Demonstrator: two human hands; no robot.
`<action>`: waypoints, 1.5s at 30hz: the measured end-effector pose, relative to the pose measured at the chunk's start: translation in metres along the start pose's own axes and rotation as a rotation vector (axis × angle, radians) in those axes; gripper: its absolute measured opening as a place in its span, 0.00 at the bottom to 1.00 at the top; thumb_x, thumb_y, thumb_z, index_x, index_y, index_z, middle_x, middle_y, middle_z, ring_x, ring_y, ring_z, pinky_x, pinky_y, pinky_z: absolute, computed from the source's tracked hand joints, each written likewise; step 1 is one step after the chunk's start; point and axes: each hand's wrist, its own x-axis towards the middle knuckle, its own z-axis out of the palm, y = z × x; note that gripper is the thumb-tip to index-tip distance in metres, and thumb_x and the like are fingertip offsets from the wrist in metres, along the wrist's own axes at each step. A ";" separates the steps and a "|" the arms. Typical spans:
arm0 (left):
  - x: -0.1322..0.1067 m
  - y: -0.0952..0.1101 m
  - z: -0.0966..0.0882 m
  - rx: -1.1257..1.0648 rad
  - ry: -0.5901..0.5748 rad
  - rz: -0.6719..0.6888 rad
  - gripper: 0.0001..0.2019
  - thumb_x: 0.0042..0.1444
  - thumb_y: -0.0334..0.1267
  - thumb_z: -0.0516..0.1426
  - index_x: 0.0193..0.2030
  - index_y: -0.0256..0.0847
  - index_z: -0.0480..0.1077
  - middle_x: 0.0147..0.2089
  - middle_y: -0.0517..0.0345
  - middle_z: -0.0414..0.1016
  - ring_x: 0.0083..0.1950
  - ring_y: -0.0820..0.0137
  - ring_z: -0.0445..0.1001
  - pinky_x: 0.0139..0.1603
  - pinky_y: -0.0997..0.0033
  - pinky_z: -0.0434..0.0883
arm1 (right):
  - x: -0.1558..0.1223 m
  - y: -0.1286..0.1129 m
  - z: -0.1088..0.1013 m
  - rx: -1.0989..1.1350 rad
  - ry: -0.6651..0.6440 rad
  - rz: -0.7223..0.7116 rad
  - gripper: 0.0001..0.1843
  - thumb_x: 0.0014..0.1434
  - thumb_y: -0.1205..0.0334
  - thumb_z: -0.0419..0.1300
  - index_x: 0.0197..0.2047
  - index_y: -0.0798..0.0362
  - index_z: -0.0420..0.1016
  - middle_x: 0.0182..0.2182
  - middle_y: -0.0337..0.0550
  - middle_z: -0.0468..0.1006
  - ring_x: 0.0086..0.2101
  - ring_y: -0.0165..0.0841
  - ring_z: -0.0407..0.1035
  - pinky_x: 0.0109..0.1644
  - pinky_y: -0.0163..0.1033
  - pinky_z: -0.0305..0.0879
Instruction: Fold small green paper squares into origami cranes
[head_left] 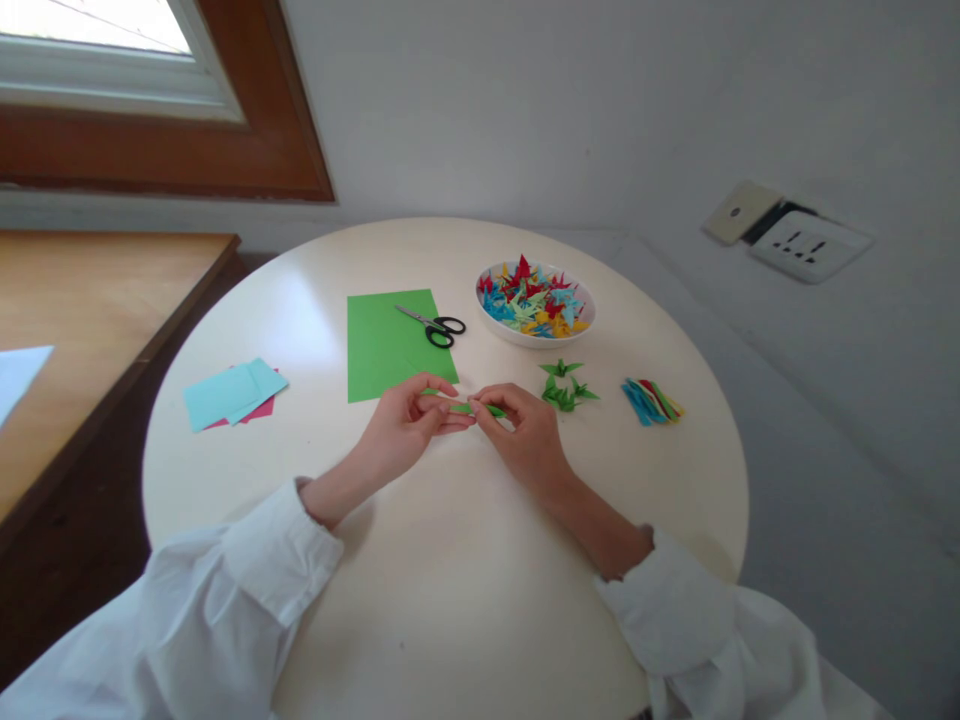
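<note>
Between my two hands is a small, narrow piece of folded green paper (pixel 463 408), held just above the round white table (pixel 450 600). My left hand (pixel 409 420) pinches its left end between thumb and fingers. At the other end, the fingertips of my right hand (pixel 525 430) are closed on it; they partly hide its shape. Several green paper cranes (pixel 564 388) lie to the right of my right hand. A green sheet of paper (pixel 379 345) lies beyond my left hand, and scissors (pixel 431 322) with black handles rest across its right edge.
A white bowl (pixel 517 335) full of colourful paper cranes stands at the back right. Folded coloured paper strips (pixel 652 402) lie at the right, light blue and pink paper sheets (pixel 234 393) at the left. A wooden desk (pixel 97 300) stands left of the table; a wall socket (pixel 810 245) is at right.
</note>
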 end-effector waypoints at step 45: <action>0.007 -0.022 -0.012 0.688 0.016 0.610 0.06 0.53 0.33 0.55 0.39 0.41 0.68 0.43 0.51 0.75 0.46 0.67 0.73 0.48 0.66 0.68 | -0.002 0.001 -0.003 0.132 -0.007 -0.050 0.06 0.52 0.69 0.60 0.31 0.51 0.77 0.29 0.40 0.80 0.29 0.30 0.71 0.36 0.36 0.67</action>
